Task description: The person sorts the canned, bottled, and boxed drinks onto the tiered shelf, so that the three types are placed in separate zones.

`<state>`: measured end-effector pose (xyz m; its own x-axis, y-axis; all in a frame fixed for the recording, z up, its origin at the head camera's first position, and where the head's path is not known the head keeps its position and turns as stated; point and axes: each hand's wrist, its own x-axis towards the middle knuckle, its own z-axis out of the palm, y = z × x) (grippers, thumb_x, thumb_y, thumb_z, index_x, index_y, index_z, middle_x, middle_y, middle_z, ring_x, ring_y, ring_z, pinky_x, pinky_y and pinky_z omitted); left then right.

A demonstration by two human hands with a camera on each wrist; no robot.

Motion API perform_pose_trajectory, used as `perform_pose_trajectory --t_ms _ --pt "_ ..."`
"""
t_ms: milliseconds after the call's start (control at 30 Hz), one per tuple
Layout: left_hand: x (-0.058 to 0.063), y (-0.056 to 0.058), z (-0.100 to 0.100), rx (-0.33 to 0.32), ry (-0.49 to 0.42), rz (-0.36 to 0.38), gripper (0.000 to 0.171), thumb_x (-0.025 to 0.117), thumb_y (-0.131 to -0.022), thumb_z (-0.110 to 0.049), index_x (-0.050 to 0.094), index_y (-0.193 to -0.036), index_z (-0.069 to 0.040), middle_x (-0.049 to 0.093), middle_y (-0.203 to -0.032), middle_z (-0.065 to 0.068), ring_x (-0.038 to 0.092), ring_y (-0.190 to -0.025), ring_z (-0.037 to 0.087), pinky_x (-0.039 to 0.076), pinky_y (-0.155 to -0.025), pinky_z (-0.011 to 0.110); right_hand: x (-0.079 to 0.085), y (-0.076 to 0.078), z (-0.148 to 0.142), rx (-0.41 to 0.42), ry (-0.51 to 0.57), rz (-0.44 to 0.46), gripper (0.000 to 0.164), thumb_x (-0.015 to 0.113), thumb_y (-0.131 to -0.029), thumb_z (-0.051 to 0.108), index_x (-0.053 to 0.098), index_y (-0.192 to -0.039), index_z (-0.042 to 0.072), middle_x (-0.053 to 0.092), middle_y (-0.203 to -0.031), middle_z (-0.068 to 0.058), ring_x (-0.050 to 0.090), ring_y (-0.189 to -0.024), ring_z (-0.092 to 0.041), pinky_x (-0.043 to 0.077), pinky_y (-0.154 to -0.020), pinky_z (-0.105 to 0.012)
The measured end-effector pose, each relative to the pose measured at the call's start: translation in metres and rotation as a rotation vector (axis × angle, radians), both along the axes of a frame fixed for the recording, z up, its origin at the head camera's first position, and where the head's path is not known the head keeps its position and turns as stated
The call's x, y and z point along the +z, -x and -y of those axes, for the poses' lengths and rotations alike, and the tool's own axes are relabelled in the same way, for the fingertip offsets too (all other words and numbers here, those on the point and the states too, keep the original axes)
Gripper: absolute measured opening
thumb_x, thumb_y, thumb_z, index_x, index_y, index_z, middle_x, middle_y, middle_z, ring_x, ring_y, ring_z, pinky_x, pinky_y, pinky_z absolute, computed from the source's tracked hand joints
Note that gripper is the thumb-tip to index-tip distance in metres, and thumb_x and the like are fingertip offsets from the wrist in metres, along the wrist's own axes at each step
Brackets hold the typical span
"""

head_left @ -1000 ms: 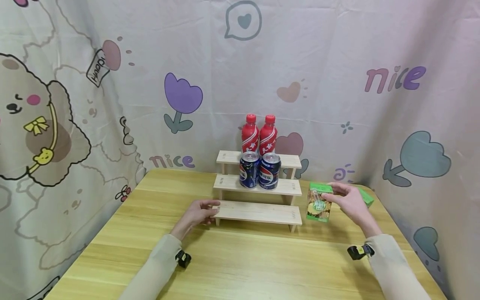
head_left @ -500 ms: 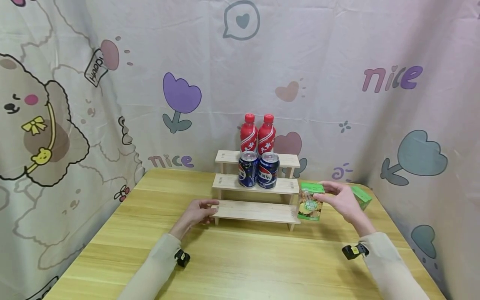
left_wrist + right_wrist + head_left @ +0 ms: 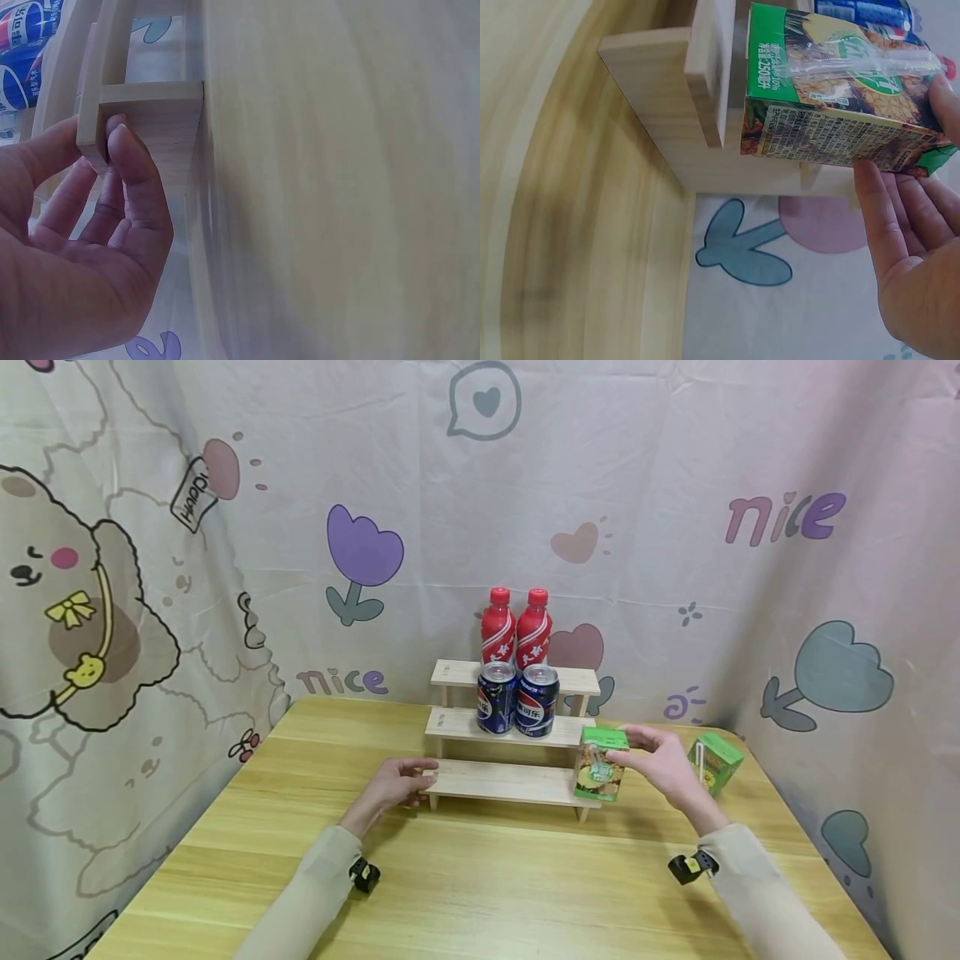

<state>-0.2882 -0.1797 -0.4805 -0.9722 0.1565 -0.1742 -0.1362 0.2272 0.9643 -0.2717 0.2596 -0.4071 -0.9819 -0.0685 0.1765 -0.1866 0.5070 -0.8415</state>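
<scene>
My right hand [image 3: 663, 768] holds a green juice box [image 3: 600, 766] upright by its upper part, at the right end of the lowest step of a three-step wooden shelf [image 3: 510, 782]. In the right wrist view, a wrapped straw [image 3: 862, 64] runs along the juice box, with the thumb on one side and fingers on another. Its base is close to the step's board; whether they touch I cannot tell. My left hand [image 3: 393, 783] grips the left end of that lowest step. The left wrist view shows thumb and fingers pinching the board's edge [image 3: 90, 135].
Two blue cola cans [image 3: 497, 697] stand side by side on the middle step. Behind them, two red bottles [image 3: 498, 627] stand on the top step. A second green juice box [image 3: 716, 764] is on the table [image 3: 487, 885] at the right. A patterned curtain [image 3: 637, 468] hangs behind.
My right hand has carried the juice box left, from beside the shelf to the lowest step's right end. More of the second juice box now shows. The left hand stays put.
</scene>
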Motion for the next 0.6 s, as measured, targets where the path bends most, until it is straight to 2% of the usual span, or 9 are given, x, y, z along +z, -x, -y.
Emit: perform_pose_trajectory --t_ms 267,500,600 --pt "-0.001 0.001 0.000 0.021 0.000 0.022 0.036 0.069 -0.090 -0.007 0.065 -0.125 -0.003 0.068 -0.087 0.006 0.063 -0.064 0.015 0.055 -0.055 0.026 -0.006 0.004 0.017 0.021 0.027 -0.024 0.055 0.081 -0.081 0.032 0.063 -0.125 0.005 0.071 -0.113 -0.013 0.061 -0.108 -0.015 0.048 -0.098 -0.036" --pt "0.000 0.000 -0.001 0.032 -0.002 0.025 0.035 0.068 -0.090 -0.005 0.066 -0.124 -0.004 0.067 -0.085 0.006 0.062 -0.063 0.015 0.054 -0.054 0.025 -0.007 0.004 0.031 0.062 0.069 -0.053 0.055 0.083 -0.079 0.026 0.063 -0.124 0.001 0.071 -0.111 -0.016 0.065 -0.097 -0.004 0.054 -0.088 -0.020" --pt "0.000 0.000 -0.001 0.028 -0.001 0.020 0.035 0.069 -0.089 -0.006 0.066 -0.124 -0.003 0.067 -0.085 0.006 0.062 -0.062 0.015 0.054 -0.054 0.026 -0.008 0.004 0.037 0.082 0.113 -0.045 0.056 0.084 -0.078 0.022 0.062 -0.124 -0.001 0.070 -0.112 -0.019 0.065 -0.095 -0.004 0.056 -0.086 -0.018"
